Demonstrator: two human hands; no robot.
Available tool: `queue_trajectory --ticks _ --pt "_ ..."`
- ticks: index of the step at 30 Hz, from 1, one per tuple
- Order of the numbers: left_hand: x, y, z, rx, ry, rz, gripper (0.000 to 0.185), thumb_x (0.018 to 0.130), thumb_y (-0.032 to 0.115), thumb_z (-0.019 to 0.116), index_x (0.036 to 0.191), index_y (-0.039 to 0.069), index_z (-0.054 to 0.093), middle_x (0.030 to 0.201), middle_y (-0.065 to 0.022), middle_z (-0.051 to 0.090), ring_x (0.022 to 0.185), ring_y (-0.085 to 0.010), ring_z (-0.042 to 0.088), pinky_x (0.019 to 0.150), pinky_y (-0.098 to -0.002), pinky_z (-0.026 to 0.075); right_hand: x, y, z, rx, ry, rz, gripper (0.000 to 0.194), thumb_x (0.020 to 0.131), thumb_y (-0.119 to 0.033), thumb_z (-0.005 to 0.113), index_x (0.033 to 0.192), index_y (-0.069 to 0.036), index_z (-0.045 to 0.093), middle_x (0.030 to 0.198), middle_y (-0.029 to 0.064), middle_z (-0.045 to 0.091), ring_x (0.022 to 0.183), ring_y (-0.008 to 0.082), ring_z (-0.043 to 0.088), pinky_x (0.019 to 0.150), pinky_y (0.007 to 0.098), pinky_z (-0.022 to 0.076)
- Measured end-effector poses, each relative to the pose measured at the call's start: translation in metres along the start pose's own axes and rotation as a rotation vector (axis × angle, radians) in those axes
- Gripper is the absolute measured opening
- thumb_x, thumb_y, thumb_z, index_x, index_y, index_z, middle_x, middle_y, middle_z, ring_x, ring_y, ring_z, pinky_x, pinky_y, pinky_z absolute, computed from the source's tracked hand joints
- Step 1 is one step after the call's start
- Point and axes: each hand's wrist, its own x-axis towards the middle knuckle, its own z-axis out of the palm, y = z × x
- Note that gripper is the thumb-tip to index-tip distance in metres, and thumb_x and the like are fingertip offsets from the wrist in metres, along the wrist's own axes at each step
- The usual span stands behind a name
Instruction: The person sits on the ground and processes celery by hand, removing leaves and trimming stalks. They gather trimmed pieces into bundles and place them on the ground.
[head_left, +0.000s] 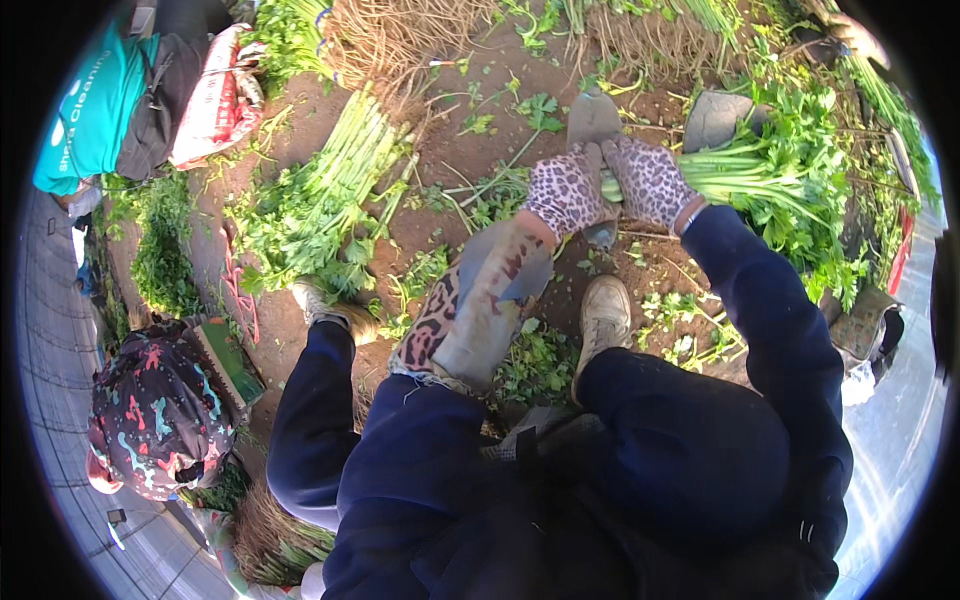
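Observation:
My left hand (564, 191), in a leopard-print glove, meets my right hand (649, 180), gloved alike, in front of me. My right hand is closed over a bunch of celery (724, 171), whose leaves spread out to the right. A short stretch of pale green stalk (612, 187) shows between the two hands. Both sets of fingertips touch a flat grey blade-like piece (593, 118) that sticks out beyond them. What my left fingers grip is hidden by the glove. A stained cover (487, 300) sheathes my left forearm.
A celery pile (334, 169) lies on the soil at the left, with rooted bunches (405, 37) beyond it. Another grey flat object (716, 120) rests near the held leaves. Other people sit at the left, one in a teal top (82, 112), one in a patterned jacket (161, 412).

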Motion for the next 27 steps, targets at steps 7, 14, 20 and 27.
queue_trajectory --ticks 7,14,20,27 --pt "-0.005 -0.008 0.009 -0.332 0.099 -0.025 0.09 0.064 0.042 0.088 0.131 -0.002 0.048 0.126 -0.0241 0.059 0.114 -0.0358 0.062 0.097 -0.0441 0.051 0.007 0.016 -0.006 -0.042 -0.158 -0.115 0.082 0.064 -0.028 0.082 0.134 0.0 0.05 0.122 0.0206 0.062 0.109 0.034 0.063 0.09 0.0413 0.053" --pt "-0.055 -0.081 0.102 -2.016 0.382 -0.454 0.069 0.084 0.035 0.074 0.142 0.012 0.045 0.137 -0.0135 0.054 0.127 -0.029 0.051 0.11 -0.0454 0.04 0.004 0.011 -0.004 -0.028 -0.301 0.048 0.084 0.073 -0.034 0.08 0.143 -0.002 0.044 0.128 0.0173 0.06 0.115 0.0288 0.061 0.095 0.0368 0.051" --pt "0.005 -0.061 0.13 -0.14 0.654 -0.125 0.055 0.092 0.048 0.054 0.138 0.016 0.052 0.139 -0.0059 0.055 0.133 -0.0271 0.045 0.116 -0.0514 0.025 0.02 -0.004 -0.02 0.025 -0.153 0.096 0.082 0.064 -0.033 0.083 0.133 -0.003 0.052 0.122 0.0188 0.063 0.109 0.0324 0.064 0.09 0.04 0.0534" --pt "0.009 -0.058 0.098 -0.326 0.642 -0.195 0.052 0.094 0.043 0.052 0.137 0.014 0.053 0.135 -0.0079 0.057 0.129 -0.0267 0.048 0.113 -0.05 0.03 0.022 -0.063 0.005 0.215 0.108 0.27 0.07 0.061 -0.018 0.082 0.124 -0.007 0.056 0.11 0.015 0.064 0.103 0.034 0.064 0.086 0.0431 0.052"
